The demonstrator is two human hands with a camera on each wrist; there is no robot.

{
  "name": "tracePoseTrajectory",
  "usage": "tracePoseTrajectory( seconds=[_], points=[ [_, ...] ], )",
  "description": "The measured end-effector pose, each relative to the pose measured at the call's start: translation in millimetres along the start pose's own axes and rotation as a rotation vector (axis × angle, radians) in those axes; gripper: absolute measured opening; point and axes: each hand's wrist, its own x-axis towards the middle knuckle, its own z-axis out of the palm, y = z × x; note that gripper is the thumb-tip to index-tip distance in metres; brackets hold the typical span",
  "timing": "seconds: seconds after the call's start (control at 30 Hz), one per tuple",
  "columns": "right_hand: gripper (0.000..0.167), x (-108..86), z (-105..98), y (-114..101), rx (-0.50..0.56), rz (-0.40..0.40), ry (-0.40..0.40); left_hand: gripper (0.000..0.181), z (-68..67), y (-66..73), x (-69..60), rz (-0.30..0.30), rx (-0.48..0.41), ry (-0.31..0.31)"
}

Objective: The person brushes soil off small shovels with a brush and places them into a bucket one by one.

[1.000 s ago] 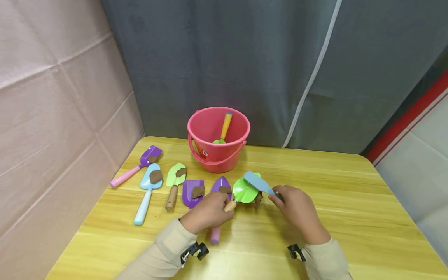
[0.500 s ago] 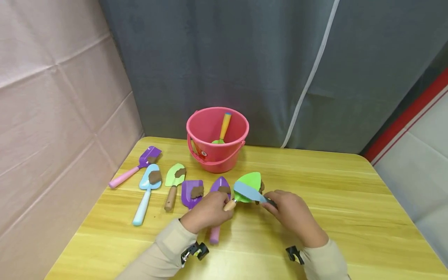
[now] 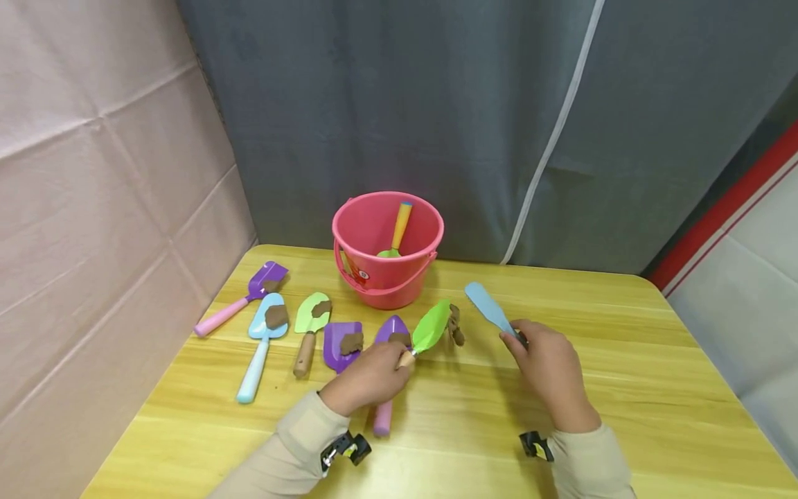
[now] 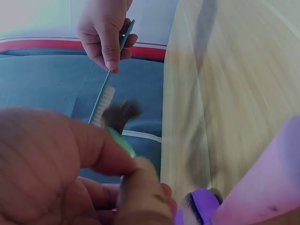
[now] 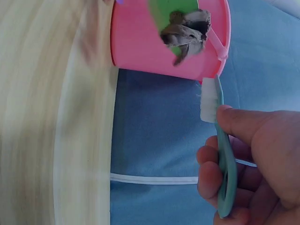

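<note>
My left hand (image 3: 368, 375) pinches the wooden handle (image 3: 406, 359) of a green trowel (image 3: 431, 327), held above the table and tilted with its blade edge-on. Brown clay (image 3: 456, 326) clings to the blade's right side; the right wrist view shows the lump (image 5: 187, 33) on the green blade. In my right hand (image 3: 551, 371) is a light blue brush (image 3: 489, 306), gripped by its handle. Its white bristles (image 5: 208, 100) show in the right wrist view, apart from the clay.
A pink bucket (image 3: 388, 281) holding a yellow-handled tool (image 3: 402, 225) stands at the back. On the left lie a purple scoop (image 3: 262, 281), a blue trowel (image 3: 253, 371), a pale green trowel (image 3: 304, 353), and two purple tools (image 3: 337, 339), (image 3: 383, 418), all with brown clay on them.
The brush has moved off the green blade to the right with my right hand. The green trowel has turned onto its edge, and more of its clay shows.
</note>
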Motion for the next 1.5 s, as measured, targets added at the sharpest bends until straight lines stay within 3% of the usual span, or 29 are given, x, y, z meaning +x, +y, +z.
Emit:
tracePoseTrajectory(
  seconds=[0.13, 0.27, 0.4, 0.7, 0.8, 0.9, 1.03, 1.17, 1.5],
  points=[
    [0.019, -1.0, 0, 4, 0.014, 0.013, 0.023, 0.023, 2.3, 0.5, 2.1, -0.012, -0.002, 0.020],
    [0.018, -1.9, 1, 5, 0.023, 0.013, 0.029, 0.030, 4.4, 1.0, 3.9, -0.023, -0.064, 0.059],
    [0.018, -2.1, -1, 6, 0.024, 0.011, 0.037, 0.022, 4.6, 1.6, 5.0, 0.000, -0.128, 0.086],
    [0.018, -0.9, -10, -3, 0.058, -0.058, 0.094, 0.012, 1.1, 4.0, 5.1, 0.063, -0.141, 0.179],
    [0.018, -0.5, -12, -9, 0.074, -0.101, 0.073, 0.006, 1.8, 4.4, 5.4, 0.090, -0.120, 0.170],
    [0.017, -0.9, -10, -16, 0.087, -0.150, 0.020, 0.012, 3.9, 3.1, 5.8, 0.117, -0.054, 0.160],
    [0.015, -3.4, -3, -24, 0.089, -0.187, -0.092, 0.011, 6.1, 2.0, 5.1, 0.112, 0.024, 0.139],
    [0.013, -5.5, 4, -29, 0.081, -0.185, -0.194, 0.009, 6.4, 2.4, 3.1, 0.098, 0.020, 0.090],
    [0.011, -5.6, 9, -32, 0.031, -0.167, -0.216, 0.012, 7.7, 5.1, -1.8, 0.090, -0.030, 0.030]
  ],
)
